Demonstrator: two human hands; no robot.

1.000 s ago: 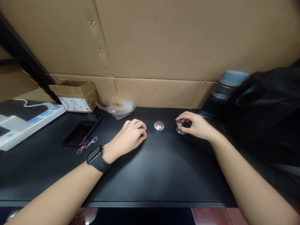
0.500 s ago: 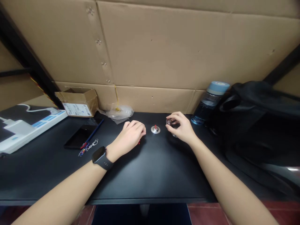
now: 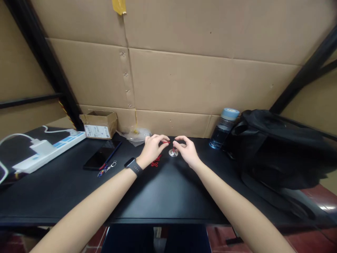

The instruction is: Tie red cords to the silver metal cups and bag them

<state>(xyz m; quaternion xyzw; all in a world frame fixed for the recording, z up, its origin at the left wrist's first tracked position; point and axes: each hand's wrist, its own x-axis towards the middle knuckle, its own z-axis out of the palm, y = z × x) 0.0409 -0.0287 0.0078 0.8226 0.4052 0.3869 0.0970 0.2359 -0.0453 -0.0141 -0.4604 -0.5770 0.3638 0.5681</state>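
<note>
A small round silver metal piece point(image 3: 173, 153) with a red tip sits on the black table point(image 3: 168, 189) at the far middle. My left hand point(image 3: 152, 149), with a dark watch on the wrist, pinches a thin red cord point(image 3: 165, 142) just left of the piece. A red knotted bit of cord point(image 3: 156, 162) lies under that hand. My right hand point(image 3: 186, 150) curls its fingers over the silver piece from the right. What those fingers hold is too small to make out.
A phone point(image 3: 98, 158), a pen and a key ring point(image 3: 106, 168) lie at the left. A white power strip point(image 3: 50, 149), a cardboard box point(image 3: 99, 124), a plastic bag point(image 3: 137, 135), a blue-capped bottle point(image 3: 224, 128) and a black backpack point(image 3: 279, 147) line the back and right.
My right hand has moved left from a second silver piece to the middle one. My left hand has lifted and now pinches the red cord. The camera has tilted up.
</note>
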